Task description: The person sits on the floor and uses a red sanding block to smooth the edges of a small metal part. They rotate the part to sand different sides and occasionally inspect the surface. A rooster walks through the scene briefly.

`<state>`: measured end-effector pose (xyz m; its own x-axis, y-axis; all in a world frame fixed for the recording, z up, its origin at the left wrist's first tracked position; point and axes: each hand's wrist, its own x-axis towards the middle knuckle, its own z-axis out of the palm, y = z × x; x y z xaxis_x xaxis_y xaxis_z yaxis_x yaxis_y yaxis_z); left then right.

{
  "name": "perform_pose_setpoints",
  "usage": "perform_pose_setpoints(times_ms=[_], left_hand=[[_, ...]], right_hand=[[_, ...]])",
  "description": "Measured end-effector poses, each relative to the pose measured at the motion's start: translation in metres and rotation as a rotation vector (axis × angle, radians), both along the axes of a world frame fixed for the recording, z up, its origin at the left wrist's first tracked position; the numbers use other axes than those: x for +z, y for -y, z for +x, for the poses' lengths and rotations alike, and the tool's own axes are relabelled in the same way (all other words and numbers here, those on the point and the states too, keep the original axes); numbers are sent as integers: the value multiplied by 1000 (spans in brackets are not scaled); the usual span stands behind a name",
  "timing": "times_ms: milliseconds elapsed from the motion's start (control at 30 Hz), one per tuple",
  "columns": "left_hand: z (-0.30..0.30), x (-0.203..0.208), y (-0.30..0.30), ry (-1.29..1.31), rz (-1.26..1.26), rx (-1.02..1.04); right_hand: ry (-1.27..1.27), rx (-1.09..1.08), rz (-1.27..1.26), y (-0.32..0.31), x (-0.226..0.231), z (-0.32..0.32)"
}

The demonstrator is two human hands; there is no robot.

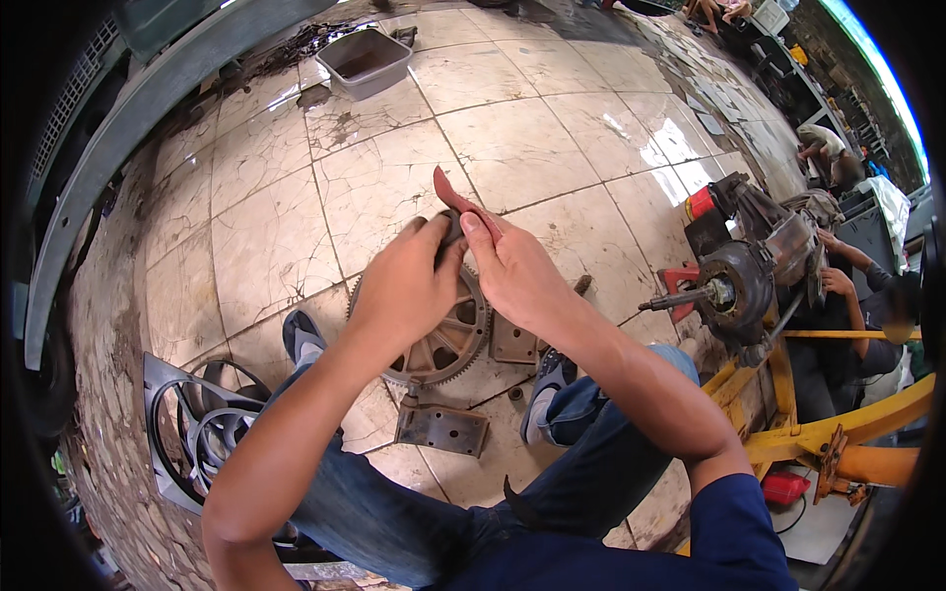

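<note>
Rust-red curved strip (453,190) held up in two hands, over a toothed metal wheel (451,347).
Its free end rises above the knuckles; the right hand (514,271) presses it with an outstretched thumb, while the left hand (409,281) curls its fingers around a small dark piece (452,229), mostly hidden, against the strip. Below, the wheel lies on cracked, pale tiles (552,138) between two shoes, a flat metal bracket (443,429) just beside its near edge and a drilled plate (513,341) at its right. Farther out, a grey basin (382,87) stands ahead, a silver panel with round openings (161,419) lies at left, and at right a co-worker's hand (839,283) is at a greasy mechanical assembly (739,286) near a yellow frame (872,426).
</note>
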<state>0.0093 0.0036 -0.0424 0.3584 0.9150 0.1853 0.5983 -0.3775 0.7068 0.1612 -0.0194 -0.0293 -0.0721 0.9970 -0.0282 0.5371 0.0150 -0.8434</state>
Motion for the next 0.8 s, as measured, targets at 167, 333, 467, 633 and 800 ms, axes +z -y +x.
perform_pose_setpoints(times_ms=[167, 333, 467, 633, 800], left_hand=[[0, -1, -2, 42, -36, 21], [-4, 1, -4, 48, 18, 6], [0, 3, -4, 81, -18, -5], [1, 6, -1, 80, -108, -24], [6, 7, 7, 95, -109, -32]], right_hand=[[-17, 45, 198, -1, -8, 0], [36, 29, 169, 5, 3, -2], [-28, 38, 235, 3, -1, 1], [-58, 6, 106, 5, 10, 1], [-17, -14, 134, 4, 8, 3]])
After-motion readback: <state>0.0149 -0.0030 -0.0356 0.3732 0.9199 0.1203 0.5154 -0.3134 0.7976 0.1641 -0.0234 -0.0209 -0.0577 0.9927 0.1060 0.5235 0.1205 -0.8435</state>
